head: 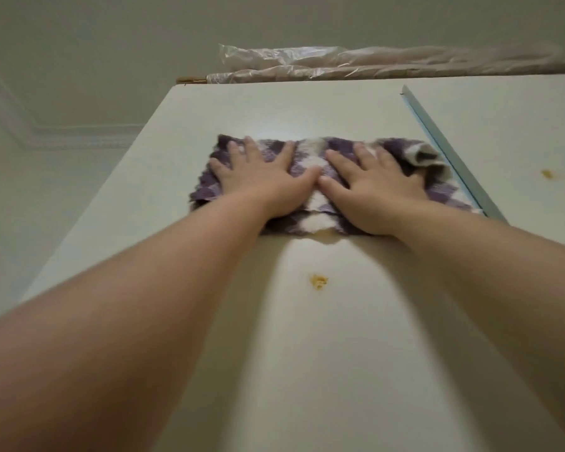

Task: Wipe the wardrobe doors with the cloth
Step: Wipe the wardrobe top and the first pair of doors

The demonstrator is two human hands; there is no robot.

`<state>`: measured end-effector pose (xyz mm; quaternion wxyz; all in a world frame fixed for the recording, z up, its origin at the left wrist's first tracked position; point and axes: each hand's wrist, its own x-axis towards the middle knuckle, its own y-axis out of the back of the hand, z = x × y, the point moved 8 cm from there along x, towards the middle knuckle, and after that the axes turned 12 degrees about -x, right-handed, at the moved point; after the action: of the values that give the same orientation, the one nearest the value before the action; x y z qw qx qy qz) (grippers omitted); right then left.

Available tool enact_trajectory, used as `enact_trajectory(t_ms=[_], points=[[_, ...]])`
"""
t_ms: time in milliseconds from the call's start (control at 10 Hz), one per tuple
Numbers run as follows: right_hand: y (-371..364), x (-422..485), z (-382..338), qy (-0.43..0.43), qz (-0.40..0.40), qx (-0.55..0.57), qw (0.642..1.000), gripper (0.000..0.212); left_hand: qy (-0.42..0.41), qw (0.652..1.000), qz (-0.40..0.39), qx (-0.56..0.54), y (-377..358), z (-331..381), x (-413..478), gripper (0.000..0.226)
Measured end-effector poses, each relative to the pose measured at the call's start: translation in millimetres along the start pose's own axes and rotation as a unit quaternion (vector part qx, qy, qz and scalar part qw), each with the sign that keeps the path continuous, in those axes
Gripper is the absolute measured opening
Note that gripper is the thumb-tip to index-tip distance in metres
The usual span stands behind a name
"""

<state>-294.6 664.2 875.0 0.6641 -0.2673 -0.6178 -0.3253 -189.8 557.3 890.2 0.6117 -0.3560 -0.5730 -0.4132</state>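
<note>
A purple and white checked cloth (313,151) lies spread flat against the upper part of the white wardrobe door (307,337). My left hand (261,181) presses on its left half with straight, spread fingers. My right hand (372,187) presses on its right half the same way, thumbs nearly touching in the middle. The cloth's right corner is folded up against the pale blue strip (454,158) at the door's edge. An orange smear (318,282) sits on the door below the cloth.
A second door (519,132) to the right carries orange spots (547,173). Plastic-wrapped rolls (372,65) lie on top of the wardrobe. The ceiling with white cornice (62,135) is to the left.
</note>
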Motion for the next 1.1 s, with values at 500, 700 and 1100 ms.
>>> enact_trajectory(t_ms=[500,700,1100], points=[[-8.1,-78.2,76.3,-0.060,-0.017,-0.008,0.998,0.059,-0.051,0.997,-0.047,-0.038,-32.4,79.6,-62.0,0.071],[-7.6,-108.2,55.5,-0.090,-0.031,-0.017,0.995,0.062,-0.072,0.995,-0.058,-0.041,-32.2,57.9,-83.8,0.075],[-4.9,-56.1,-121.6,0.018,-0.025,-0.003,1.000,0.058,0.018,1.000,-0.013,-0.018,26.5,-121.7,-67.1,0.076]])
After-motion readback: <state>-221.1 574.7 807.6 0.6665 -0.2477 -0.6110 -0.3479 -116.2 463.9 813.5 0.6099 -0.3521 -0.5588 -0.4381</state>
